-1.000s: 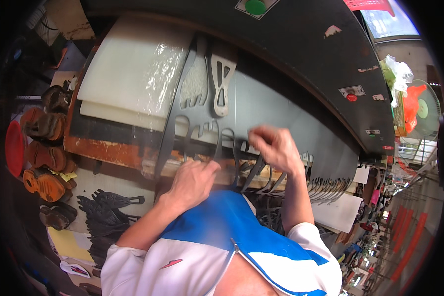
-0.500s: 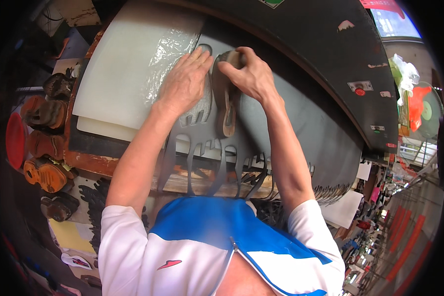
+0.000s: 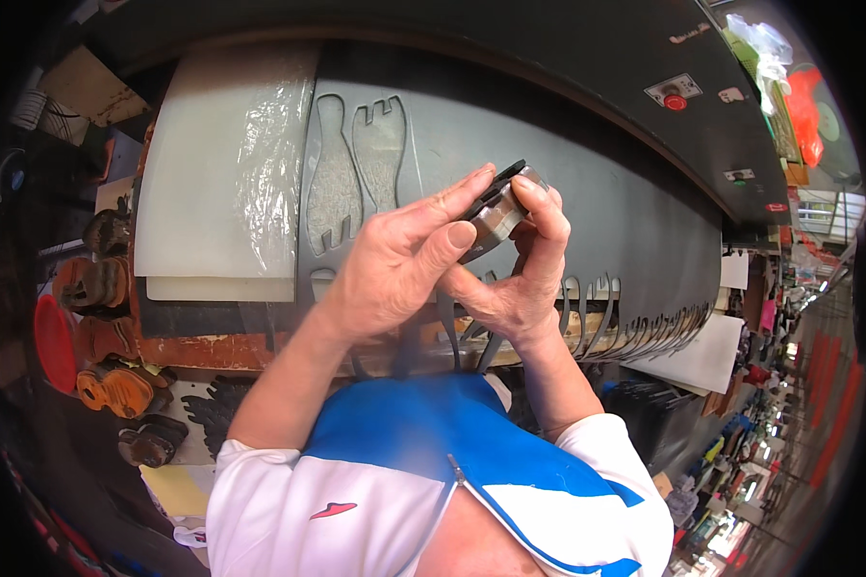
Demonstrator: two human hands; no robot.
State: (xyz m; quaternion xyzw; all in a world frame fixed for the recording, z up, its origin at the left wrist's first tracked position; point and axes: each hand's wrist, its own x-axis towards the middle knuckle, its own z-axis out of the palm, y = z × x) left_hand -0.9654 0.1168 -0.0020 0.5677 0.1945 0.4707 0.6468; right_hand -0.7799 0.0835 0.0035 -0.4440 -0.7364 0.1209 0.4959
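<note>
Above the black sheet (image 3: 587, 216), I hold a thick-walled brown metal cutting die (image 3: 496, 216) tilted up between both hands. My right hand (image 3: 520, 288) grips it from the right, thumb and fingers around its edge. My left hand (image 3: 394, 264) presses against its other side, fingers stretched along it and thumb near its lower end. Dark material shows along the die's upper face, partly hidden by my fingers. Left of my hands, two sole-shaped cut-outs with notched ends (image 3: 337, 183) show a grey, rough surface beneath the sheet.
A pale board (image 3: 212, 192) partly under clear film lies at the left. Behind the sheet runs a dark machine beam with a red button (image 3: 675, 102). More dies (image 3: 111, 389) stack at far left. Curved strips (image 3: 587, 317) hang along the sheet's near edge.
The die has been lifted off the sheet and brought nearer to me, uncovering a second cut-out. My left hand has left the sheet and now holds the die too.
</note>
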